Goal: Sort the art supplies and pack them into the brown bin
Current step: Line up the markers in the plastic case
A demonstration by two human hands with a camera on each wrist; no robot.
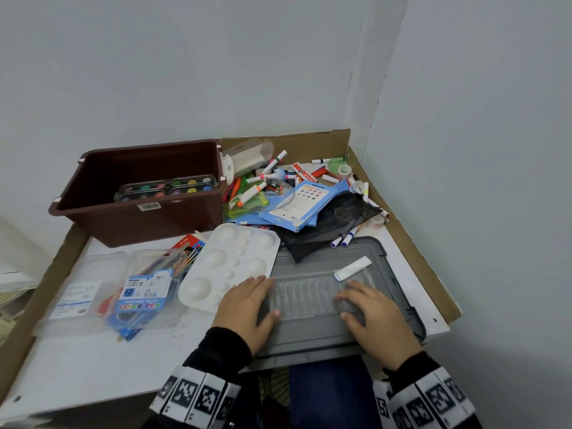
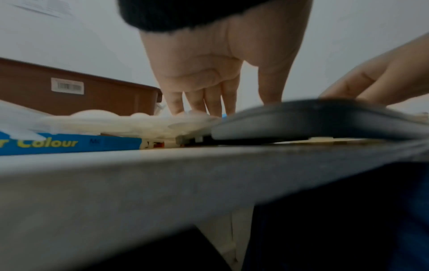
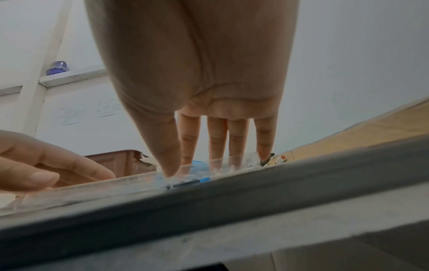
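Observation:
A clear ribbed plastic tray (image 1: 309,295) lies on a grey lid (image 1: 325,335) at the table's front edge. My left hand (image 1: 261,294) rests on the tray's left end, fingers straight, thumb on the near edge. My right hand (image 1: 348,306) lies on the right end the same way. In the right wrist view my right hand (image 3: 197,165) touches the clear tray (image 3: 116,185) with thumb and straight fingers. My left hand (image 2: 232,106) reaches down beside the grey lid (image 2: 301,117). The brown bin (image 1: 139,221) stands at the back left, with watercolour sets (image 1: 167,187) inside.
An upturned white paint palette (image 1: 229,264) touches the lid's left side. A color pen pack (image 1: 145,289) lies further left. Loose markers (image 1: 260,184), a blue pencil box (image 1: 297,202) and a black mesh pouch (image 1: 334,230) pile behind the lid. A white stick (image 1: 353,267) lies on it.

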